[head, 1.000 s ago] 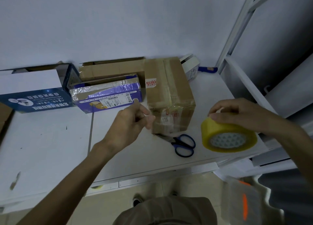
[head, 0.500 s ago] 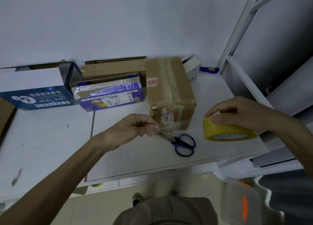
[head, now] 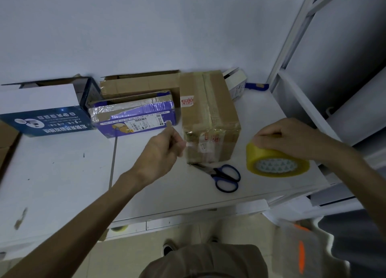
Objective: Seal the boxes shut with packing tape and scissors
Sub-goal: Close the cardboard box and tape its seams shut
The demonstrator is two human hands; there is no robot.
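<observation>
A brown cardboard box with old tape and labels stands on the white table. My left hand pinches the free end of a clear tape strip beside the box's near left corner. My right hand grips the yellow tape roll, held tilted to the right of the box. Blue-handled scissors lie on the table just in front of the box, blades under its near edge.
A purple taped box and a dark blue box lie left of the brown box, with an open cardboard box behind. A small white box sits at the back. A white shelf frame rises on the right.
My left hand has risen from low in front of the box to its near left corner. The tape roll has tilted so its core shows again.
</observation>
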